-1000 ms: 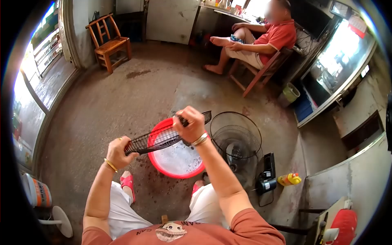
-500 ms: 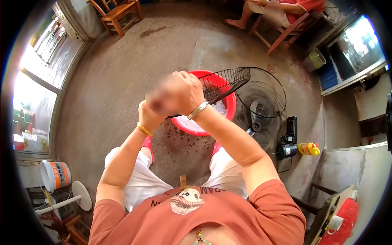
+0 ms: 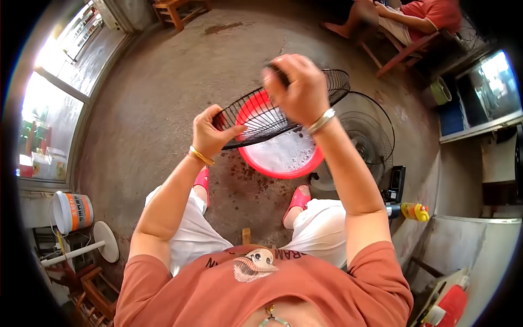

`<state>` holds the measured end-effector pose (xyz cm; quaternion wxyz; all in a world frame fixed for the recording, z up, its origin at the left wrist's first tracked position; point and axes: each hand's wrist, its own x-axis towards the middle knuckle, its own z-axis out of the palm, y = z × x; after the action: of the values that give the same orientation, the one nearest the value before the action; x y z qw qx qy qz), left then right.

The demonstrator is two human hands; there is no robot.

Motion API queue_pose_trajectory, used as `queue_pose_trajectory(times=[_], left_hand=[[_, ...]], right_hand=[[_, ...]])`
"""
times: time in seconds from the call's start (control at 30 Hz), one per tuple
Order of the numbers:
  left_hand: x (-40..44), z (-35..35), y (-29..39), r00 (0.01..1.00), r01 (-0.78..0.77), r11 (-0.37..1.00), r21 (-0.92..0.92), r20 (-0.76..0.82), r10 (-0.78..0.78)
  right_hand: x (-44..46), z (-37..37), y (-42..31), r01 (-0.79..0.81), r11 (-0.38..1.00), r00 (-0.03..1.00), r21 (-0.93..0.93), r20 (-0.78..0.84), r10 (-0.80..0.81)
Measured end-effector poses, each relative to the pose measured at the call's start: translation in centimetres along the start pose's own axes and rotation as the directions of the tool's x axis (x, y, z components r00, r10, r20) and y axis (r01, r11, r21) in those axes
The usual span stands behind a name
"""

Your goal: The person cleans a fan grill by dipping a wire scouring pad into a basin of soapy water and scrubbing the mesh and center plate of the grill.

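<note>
A black wire guard (image 3: 257,117) was held aslant over the red basin (image 3: 283,175), its left end nearer the body, its right end reaching past the basin's edge. The rim at the left end was gripped by the left hand (image 3: 211,133), its fingers and thumb closed around the wire. A dark object (image 3: 279,74) was enclosed by the curled fingers of the right hand (image 3: 300,91), which was seen in front of the guard; because of the blur on that hand, neither the object's kind nor any contact with the mesh could be told.

White suds (image 3: 278,153) were contained in the basin, which was set on the floor (image 3: 163,109) between and just ahead of the pink sandals (image 3: 297,203). A round wire guard (image 3: 377,132) was seen lying just beside the basin, to the right, and a yellow bottle (image 3: 415,212) was placed farther right.

For good handling, a firm hold at the rim was judged better than one on the thin wires, which could be bent by uneven pressure. Light, even force along the wires was judged safest. The guard was best supported above the suds, so that drips could be caught by the basin, with its free end held clear of the other guard
</note>
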<state>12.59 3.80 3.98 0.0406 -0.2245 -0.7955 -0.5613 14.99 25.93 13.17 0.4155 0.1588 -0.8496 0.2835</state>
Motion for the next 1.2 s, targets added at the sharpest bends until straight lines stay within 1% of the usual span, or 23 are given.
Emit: queue_pose_trajectory(times=[0.03, 0.1, 0.17, 0.2, 0.3, 0.33, 0.37, 0.43, 0.47, 0.5, 0.53, 0.57, 0.63, 0.67, 0.73, 0.77, 0.83, 0.9, 0.93, 0.97, 1.03, 1.1, 1.2], left_hand=[[-0.1, 0.3, 0.0, 1.0, 0.022, 1.0, -0.004, 0.011, -0.022], [-0.1, 1.2, -0.3, 0.999, 0.022, 0.994, -0.109, -0.041, -0.027], [0.1, 1.5, -1.6, 0.993, -0.052, 0.992, -0.116, -0.114, 0.039], [0.4, 1.3, -1.2, 0.986, -0.092, 0.988, -0.121, -0.147, 0.073], [0.5, -0.8, 0.6, 0.998, 0.054, 0.99, -0.131, -0.032, -0.059], [0.4, -1.3, -0.1, 0.997, 0.06, 0.995, -0.084, -0.048, -0.065], [0.2, -2.0, -0.5, 0.996, 0.059, 0.995, -0.086, -0.063, -0.065], [-0.2, -3.3, -0.4, 0.993, 0.061, 0.994, -0.091, -0.093, -0.07], [-0.4, -4.1, -1.4, 0.992, 0.04, 0.996, -0.077, -0.114, -0.049], [-0.8, -4.9, -2.4, 0.992, 0.062, 0.988, -0.142, -0.102, -0.077], [-1.1, -5.8, -3.3, 0.991, 0.081, 0.976, -0.203, -0.091, -0.101], [-1.4, -6.3, -3.6, 0.989, 0.099, 0.96, -0.26, -0.08, -0.124], [-1.8, -6.4, -2.6, 0.986, 0.139, 0.939, -0.316, -0.047, -0.162], [-1.7, -6.4, -3.2, 0.987, 0.137, 0.937, -0.322, -0.037, -0.157], [-1.6, -6.1, -3.4, 0.985, 0.16, 0.926, -0.342, -0.013, -0.175], [-1.6, -5.8, -3.1, 0.985, 0.156, 0.931, -0.33, -0.015, -0.17], [-1.4, -5.3, -2.2, 0.988, 0.142, 0.943, -0.302, -0.018, -0.155], [-1.2, -5.3, -3.3, 0.993, 0.114, 0.96, -0.256, -0.001, -0.118], [-1.3, -5.3, -3.8, 0.995, 0.102, 0.967, -0.235, 0.008, -0.104], [-1.3, -5.2, -3.8, 0.994, 0.11, 0.966, -0.235, 0.003, -0.112], [-1.4, -4.8, -3.7, 0.991, 0.129, 0.963, -0.235, -0.008, -0.135], [-1.7, -4.8, -3.4, 0.985, 0.158, 0.945, -0.287, -0.026, -0.172], [-1.6, -5.7, -2.5, 0.979, 0.175, 0.923, -0.344, -0.036, -0.199]], right_hand=[[-0.3, 1.3, -1.4, 0.099, 0.994, 0.995, -0.043, 0.009, -0.099], [-1.8, 4.0, -4.8, 0.158, 0.958, 0.96, -0.241, 0.263, -0.092], [-2.8, 6.6, -4.7, 0.315, 0.92, 0.931, -0.235, 0.265, -0.251], [-2.2, 6.4, -4.5, 0.327, 0.922, 0.915, -0.21, 0.314, -0.253], [0.4, 5.3, -3.6, 0.38, 0.883, 0.884, -0.275, 0.391, -0.258], [1.3, 5.0, -2.9, 0.397, 0.878, 0.902, -0.268, 0.291, -0.319], [2.4, 4.2, -2.2, 0.41, 0.853, 0.894, -0.324, 0.327, -0.306], [3.9, 2.6, 0.7, 0.247, 0.942, 0.946, -0.228, 0.268, -0.184], [4.5, 1.8, 2.6, 0.227, 0.925, 0.961, -0.305, 0.223, -0.162], [4.6, 0.8, 5.1, 0.201, 0.903, 0.974, -0.38, 0.177, -0.142], [3.8, -0.5, 9.1, -0.021, 0.955, 0.99, -0.294, 0.129, 0.062], [2.3, -1.6, 13.2, -0.243, 0.951, 0.958, -0.193, 0.102, 0.266], [-1.2, -2.0, 18.1, -0.467, 0.873, 0.883, -0.141, -0.031, 0.468], [-2.3, -1.6, 19.9, -0.55, 0.835, 0.834, 0.009, -0.054, 0.549], [-4.2, -1.2, 22.1, -0.661, 0.687, 0.71, 0.303, -0.046, 0.703], [-4.4, -1.5, 23.0, -0.67, 0.685, 0.706, 0.288, -0.039, 0.707], [-4.0, -1.4, 22.0, -0.62, 0.672, 0.705, 0.404, -0.089, 0.704], [-2.6, -2.4, 19.8, -0.588, 0.799, 0.792, 0.129, -0.108, 0.6], [-1.6, -2.3, 19.2, -0.424, 0.905, 0.897, -0.019, -0.143, 0.417], [-0.1, -2.6, 16.8, -0.248, 0.967, 0.963, -0.057, -0.122, 0.239], [2.1, -2.4, 12.5, -0.052, 0.998, 0.999, -0.033, -0.012, 0.052], [3.3, -2.1, 9.5, 0.069, 0.997, 0.996, -0.043, 0.064, -0.066], [2.8, -2.0, 11.1, 0.066, 0.998, 0.998, 0.0, 0.021, -0.066]])
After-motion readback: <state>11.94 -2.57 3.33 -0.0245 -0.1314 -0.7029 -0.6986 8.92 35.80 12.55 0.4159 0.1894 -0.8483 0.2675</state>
